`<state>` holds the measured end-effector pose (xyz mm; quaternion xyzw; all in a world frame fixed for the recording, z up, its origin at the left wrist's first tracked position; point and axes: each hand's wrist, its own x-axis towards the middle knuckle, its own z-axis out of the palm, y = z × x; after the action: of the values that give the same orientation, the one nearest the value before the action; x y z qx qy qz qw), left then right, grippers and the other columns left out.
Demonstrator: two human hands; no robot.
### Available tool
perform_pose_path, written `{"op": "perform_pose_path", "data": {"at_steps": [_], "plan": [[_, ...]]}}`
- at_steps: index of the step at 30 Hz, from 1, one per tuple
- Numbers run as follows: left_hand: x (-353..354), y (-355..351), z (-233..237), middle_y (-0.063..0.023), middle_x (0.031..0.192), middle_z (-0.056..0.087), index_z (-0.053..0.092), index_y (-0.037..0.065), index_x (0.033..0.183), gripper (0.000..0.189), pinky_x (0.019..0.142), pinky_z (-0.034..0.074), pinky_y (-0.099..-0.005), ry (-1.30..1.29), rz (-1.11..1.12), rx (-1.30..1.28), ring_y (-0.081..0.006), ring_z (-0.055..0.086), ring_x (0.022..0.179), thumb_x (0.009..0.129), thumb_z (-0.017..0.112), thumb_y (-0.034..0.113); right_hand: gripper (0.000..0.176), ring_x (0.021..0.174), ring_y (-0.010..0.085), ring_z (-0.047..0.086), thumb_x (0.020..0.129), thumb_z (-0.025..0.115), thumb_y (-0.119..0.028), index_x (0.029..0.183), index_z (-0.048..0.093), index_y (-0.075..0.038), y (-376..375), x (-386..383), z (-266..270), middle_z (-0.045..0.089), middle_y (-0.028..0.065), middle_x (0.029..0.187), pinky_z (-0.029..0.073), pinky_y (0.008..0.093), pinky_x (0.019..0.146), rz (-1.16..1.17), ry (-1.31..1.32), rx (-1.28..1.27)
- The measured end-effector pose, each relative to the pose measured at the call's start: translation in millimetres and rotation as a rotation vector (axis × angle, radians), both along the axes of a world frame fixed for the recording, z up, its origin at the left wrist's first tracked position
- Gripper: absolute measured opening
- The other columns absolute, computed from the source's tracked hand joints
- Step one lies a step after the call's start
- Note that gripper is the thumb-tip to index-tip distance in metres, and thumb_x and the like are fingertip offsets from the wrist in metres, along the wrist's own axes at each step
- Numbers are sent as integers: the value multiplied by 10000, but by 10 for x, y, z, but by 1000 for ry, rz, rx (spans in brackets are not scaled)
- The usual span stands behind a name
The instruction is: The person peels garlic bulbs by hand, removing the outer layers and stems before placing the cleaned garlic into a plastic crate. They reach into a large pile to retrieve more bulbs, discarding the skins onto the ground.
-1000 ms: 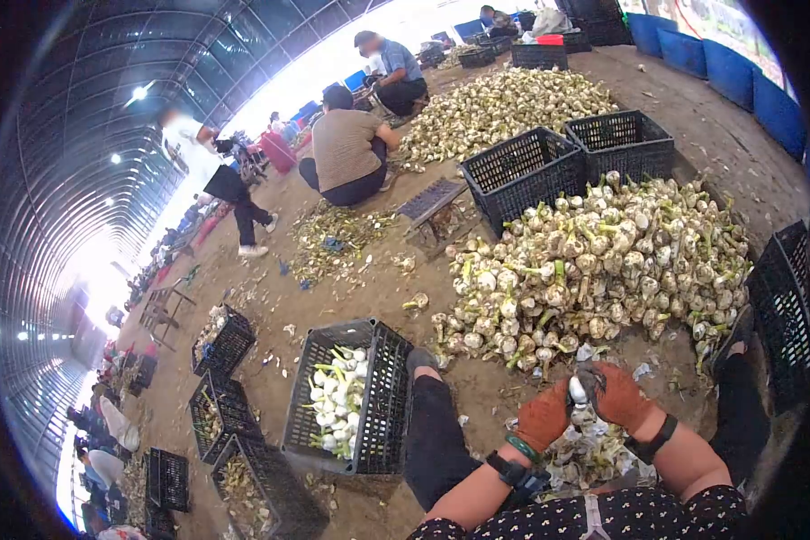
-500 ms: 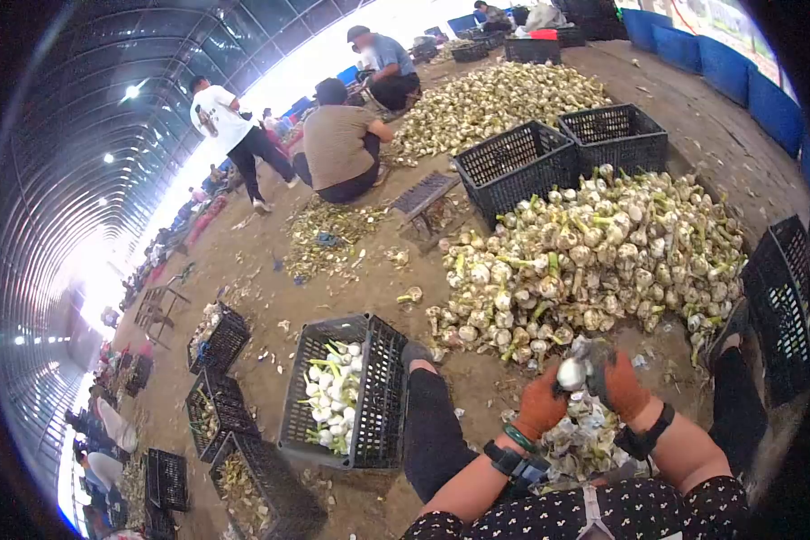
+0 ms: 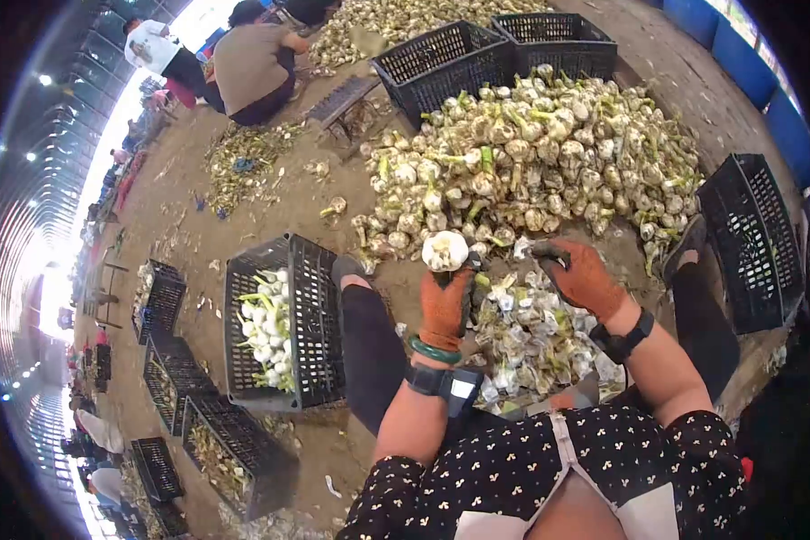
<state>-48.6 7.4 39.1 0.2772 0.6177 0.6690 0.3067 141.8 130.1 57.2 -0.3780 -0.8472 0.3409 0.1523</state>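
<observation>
My left hand (image 3: pixel 445 310), in an orange glove with a dark palm, holds up a whitish garlic bulb (image 3: pixel 445 251) by its lower side. To its right, my right hand (image 3: pixel 585 279), gloved alike, is apart from the bulb with its fingers bent and spaced. A pale scrap of skin (image 3: pixel 522 247) shows just off its fingertips. Below both hands, between my legs, lies a heap of papery garlic skins (image 3: pixel 522 333). Just beyond my hands rises a big pile of untrimmed garlic (image 3: pixel 549 171) with dirty skins and stem stubs.
A black crate (image 3: pixel 317 315) of white garlic bulbs (image 3: pixel 268 328) stands by my left leg. Another crate (image 3: pixel 751 243) is at my right foot, and two more crates (image 3: pixel 450 67) stand behind the pile. A low stool (image 3: pixel 342 99) and a crouching person (image 3: pixel 252 72) are farther off.
My hands were together at the bulb and have parted. The left has moved left and up in view with the bulb; the right has drawn away from it. The view has tilted down.
</observation>
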Motion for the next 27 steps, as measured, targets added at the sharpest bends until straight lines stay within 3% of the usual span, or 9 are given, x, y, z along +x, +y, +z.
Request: {"op": "perform_pose_path", "data": {"at_steps": [1, 3, 4, 6, 10, 12, 18, 22, 27], "plan": [[2, -7, -1, -86, 988, 585, 528, -17, 1057, 343, 755, 428, -322, -1, -1, 0, -192, 548, 872, 765, 608, 145, 428, 1001, 357, 474, 725, 619, -208, 1094, 497, -30, -22, 13, -13, 508, 203, 1072, 403, 439, 812, -1, -1, 0], [-14, -10, 20, -92, 964, 597, 551, -17, 1022, 318, 749, 431, -327, 87, -49, -3, -191, 557, 856, 766, 609, 162, 392, 970, 353, 486, 694, 638, -192, 1041, 533, -44, -81, 30, -57, 519, 184, 1029, 410, 423, 805, 163, -127, 553], [33, 3, -21, -93, 942, 609, 572, -10, 985, 286, 740, 436, -334, 22, -57, 83, -204, 569, 840, 767, 608, 171, 392, 970, 353, 486, 694, 638, -192, 1041, 533, -44, -88, -2, -8, 519, 184, 1029, 410, 423, 805, 158, -101, 568], [82, 23, 100, -112, 1020, 581, 539, -9, 1039, 307, 746, 444, -316, 110, -107, -64, -195, 556, 884, 759, 592, 104, 415, 962, 357, 488, 665, 667, -205, 1032, 545, -55, -104, -112, 224, 515, 182, 1024, 413, 411, 803, 138, 115, 100], [285, 2, 22, -183, 895, 611, 519, -4, 1058, 376, 679, 459, -388, 627, -306, -272, -337, 586, 821, 711, 574, 127, 531, 985, 368, 478, 667, 680, -329, 1094, 515, -59, -304, -277, 427, 491, 216, 1076, 407, 419, 820, 182, 260, 351], [434, 53, -34, -216, 844, 598, 501, -1, 1071, 410, 646, 457, -425, 525, -211, -392, -394, 564, 771, 697, 565, 153, 496, 939, 347, 510, 668, 676, -317, 1074, 535, -70, -299, -274, 322, 529, 192, 1027, 426, 406, 790, 217, 226, 386], [415, -3, 23, -239, 759, 582, 439, -5, 1072, 463, 630, 445, -474, 731, -196, -385, -404, 562, 701, 710, 575, 250, 350, 755, 325, 568, 681, 651, -238, 988, 581, -86, -432, -244, 417, 594, 140, 862, 467, 392, 658, 81, 198, 470], [386, -3, 10, -229, 756, 590, 403, -2, 1139, 526, 626, 456, -465, 829, -145, -428, -395, 572, 699, 714, 579, 253, 336, 769, 330, 571, 685, 647, -236, 957, 579, -50, -473, -273, 391, 592, 162, 875, 468, 390, 656, 51, 3, 359], [417, -21, -13, -238, 725, 589, 393, -54, 1129, 546, 602, 459, -465, 844, -155, -505, -395, 578, 678, 724, 575, 263, 280, 773, 317, 574, 697, 632, -204, 924, 591, -45, -439, -233, 249, 595, 149, 883, 467, 402, 668, 25, 221, 417]]}}
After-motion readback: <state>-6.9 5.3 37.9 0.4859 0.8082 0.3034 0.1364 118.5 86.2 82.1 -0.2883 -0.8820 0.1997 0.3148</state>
